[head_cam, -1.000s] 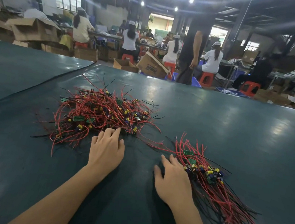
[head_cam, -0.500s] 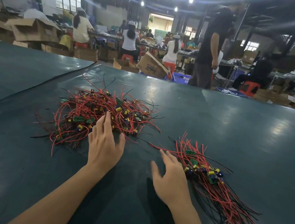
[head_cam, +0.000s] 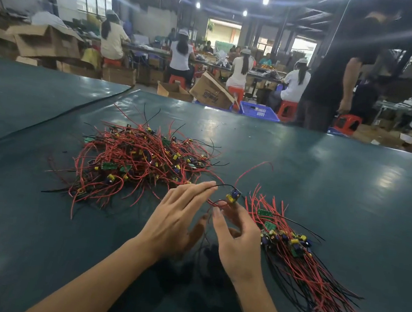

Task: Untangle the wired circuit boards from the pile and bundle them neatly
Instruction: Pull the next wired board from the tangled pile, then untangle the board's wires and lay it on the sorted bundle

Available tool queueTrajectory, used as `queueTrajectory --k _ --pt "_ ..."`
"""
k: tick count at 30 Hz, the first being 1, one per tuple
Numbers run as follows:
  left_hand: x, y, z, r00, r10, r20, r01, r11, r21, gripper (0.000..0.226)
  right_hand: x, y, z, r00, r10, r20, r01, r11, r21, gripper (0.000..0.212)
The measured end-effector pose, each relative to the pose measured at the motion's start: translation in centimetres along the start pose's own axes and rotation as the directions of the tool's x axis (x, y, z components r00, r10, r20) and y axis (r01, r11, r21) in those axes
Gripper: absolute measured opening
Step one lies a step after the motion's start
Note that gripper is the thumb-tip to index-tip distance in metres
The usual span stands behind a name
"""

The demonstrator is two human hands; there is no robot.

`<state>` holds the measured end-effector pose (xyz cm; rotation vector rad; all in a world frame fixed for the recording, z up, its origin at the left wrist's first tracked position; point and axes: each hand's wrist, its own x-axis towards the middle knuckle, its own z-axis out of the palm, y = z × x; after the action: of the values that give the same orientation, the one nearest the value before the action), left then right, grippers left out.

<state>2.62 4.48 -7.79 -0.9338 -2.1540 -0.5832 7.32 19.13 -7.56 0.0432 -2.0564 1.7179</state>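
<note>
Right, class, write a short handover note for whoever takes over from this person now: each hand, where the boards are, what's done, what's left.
Right hand: pinches one loose board above the table.
Left hand: fingers straight, tips touching its black wire.
Done: a bundle lies aligned at right.
Left: the tangled pile at left, the larger heap, to untangle and add to the bundle.

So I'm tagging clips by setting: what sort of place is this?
Probably an electronics assembly workshop: a tangled pile of wired circuit boards on a large green worktable, capped workers seated in rows behind, and open cardboard boxes around them.
</note>
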Motion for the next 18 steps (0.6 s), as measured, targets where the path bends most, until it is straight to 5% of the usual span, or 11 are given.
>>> queueTrajectory --k 9,15,18 --pt "-0.17 0.01 0.43 0.998 -0.018 -0.068 0.015 0.999 -0.037 0.047 0.4 -0.3 -0.31 0.994 0.032 -0.106 -0.011 0.981 0.191 0.01" --pt "-0.14 0.42 0.72 0.951 -0.207 -0.23 0.194 0.978 -0.079 0.045 0.23 -0.4 -0.5 0.983 -0.095 -0.155 0.103 0.993 0.048 0.01" --pt "-0.03 0.81 0.97 0.918 -0.362 -0.164 0.336 0.927 -0.165 0.061 0.02 -0.52 -0.34 0.979 -0.122 -0.165 0.122 0.993 -0.011 0.011"
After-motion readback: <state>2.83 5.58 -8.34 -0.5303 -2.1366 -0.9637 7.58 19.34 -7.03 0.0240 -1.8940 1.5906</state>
